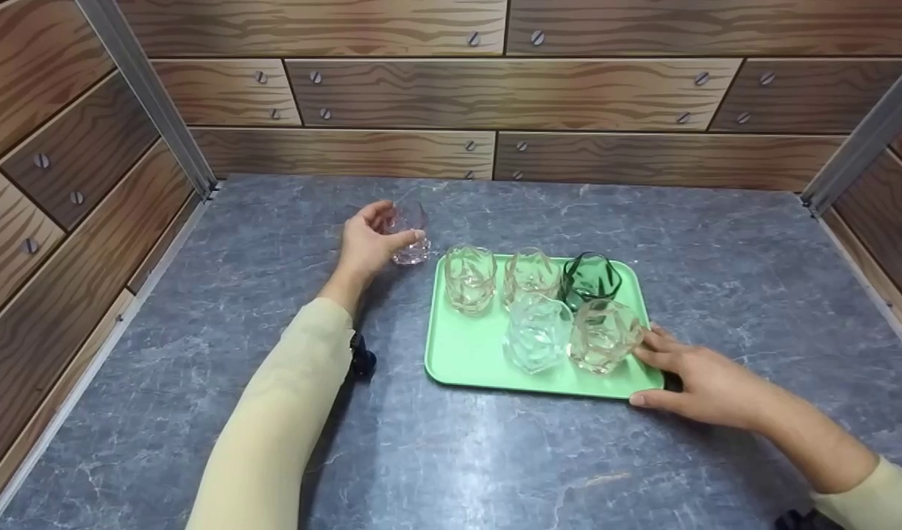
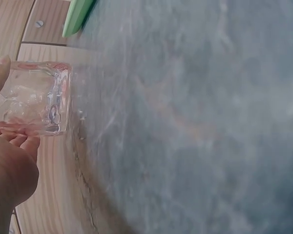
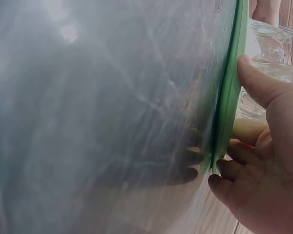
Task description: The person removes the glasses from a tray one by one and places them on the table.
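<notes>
My left hand point(image 1: 370, 239) holds a pale pink drinking glass point(image 1: 410, 254) between thumb and fingers, left of the tray's far left corner. The left wrist view shows that glass point(image 2: 34, 100) side-on, its thick base close to the tabletop. A green tray point(image 1: 466, 361) carries several faceted glasses: a clear glass point(image 1: 470, 283) and a second clear glass point(image 1: 532, 272) behind, a dark green glass point(image 1: 592, 276) at back right, a bluish clear glass point(image 1: 537, 338) and a yellowish clear glass point(image 1: 602, 342) in front. My right hand point(image 1: 708, 383) rests against the tray's right rim, thumb at its near corner.
The marbled grey tabletop point(image 1: 451, 464) lies under everything. Wood-patterned panels point(image 1: 510, 92) close off the back, with more at both sides. Metal posts point(image 1: 153, 103) stand at the back corners. The glasses on the tray stand close together.
</notes>
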Available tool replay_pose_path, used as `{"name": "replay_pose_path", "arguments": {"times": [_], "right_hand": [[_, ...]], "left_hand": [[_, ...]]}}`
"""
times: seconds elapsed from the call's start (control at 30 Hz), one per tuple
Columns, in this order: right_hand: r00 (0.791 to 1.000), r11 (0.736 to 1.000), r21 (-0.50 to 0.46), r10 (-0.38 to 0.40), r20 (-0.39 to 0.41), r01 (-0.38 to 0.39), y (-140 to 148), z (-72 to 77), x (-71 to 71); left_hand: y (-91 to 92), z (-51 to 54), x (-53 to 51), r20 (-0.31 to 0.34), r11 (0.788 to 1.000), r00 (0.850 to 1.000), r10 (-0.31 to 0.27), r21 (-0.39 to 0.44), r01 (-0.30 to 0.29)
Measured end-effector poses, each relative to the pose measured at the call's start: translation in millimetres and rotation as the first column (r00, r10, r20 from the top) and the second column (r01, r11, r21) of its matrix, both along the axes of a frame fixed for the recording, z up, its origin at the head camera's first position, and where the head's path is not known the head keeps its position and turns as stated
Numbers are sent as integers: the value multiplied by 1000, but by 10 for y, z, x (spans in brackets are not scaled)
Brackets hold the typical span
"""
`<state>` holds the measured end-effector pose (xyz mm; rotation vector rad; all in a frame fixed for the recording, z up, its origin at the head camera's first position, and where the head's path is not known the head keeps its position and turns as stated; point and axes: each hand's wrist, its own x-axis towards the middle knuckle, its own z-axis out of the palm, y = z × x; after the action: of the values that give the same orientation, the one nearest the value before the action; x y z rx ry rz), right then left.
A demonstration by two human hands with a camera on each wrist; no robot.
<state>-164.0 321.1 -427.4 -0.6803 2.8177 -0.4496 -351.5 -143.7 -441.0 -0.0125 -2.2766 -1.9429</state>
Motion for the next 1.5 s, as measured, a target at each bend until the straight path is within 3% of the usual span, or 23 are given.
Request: {"name": "replay_pose_path", "arguments": {"times": [0.3, 0.47, 0.7, 0.83, 0.93, 1.07, 1.2, 1.3, 1.5], "right_hand": [[1000, 1000, -14, -8, 22, 8, 7, 4, -1], [1000, 1000, -13, -8, 14, 8, 3, -2, -2], [1000, 1000, -20, -1, 13, 1, -1, -2, -9], [1000, 1000, -17, 2, 14, -1, -2, -2, -14], [1000, 1000, -19, 5, 13, -5, 2, -5, -14], [1000, 1000, -22, 7, 7, -6, 9, -12, -10], [1000, 1000, -23, 3, 7, -3, 10, -16, -9], [1000, 1000, -24, 2, 9, -2, 6, -15, -7], [1000, 999, -33, 2, 13, -1, 8, -12, 2]], "left_hand": [[28, 30, 26, 32, 1000, 999, -29, -10, 30], [-4, 138, 87, 56, 993, 997, -50, -99, 56], [11, 476, 358, -30, 955, 995, -94, -284, 82], [64, 640, 543, -48, 936, 985, -168, -322, 144], [135, 694, 642, -64, 923, 968, -244, -322, 211], [272, 666, 721, -57, 895, 937, -346, -320, 311], [418, 551, 750, -26, 868, 908, -418, -308, 390], [500, 450, 759, 9, 858, 903, -430, -307, 412], [611, 279, 740, 49, 853, 907, -417, -324, 410]]}}
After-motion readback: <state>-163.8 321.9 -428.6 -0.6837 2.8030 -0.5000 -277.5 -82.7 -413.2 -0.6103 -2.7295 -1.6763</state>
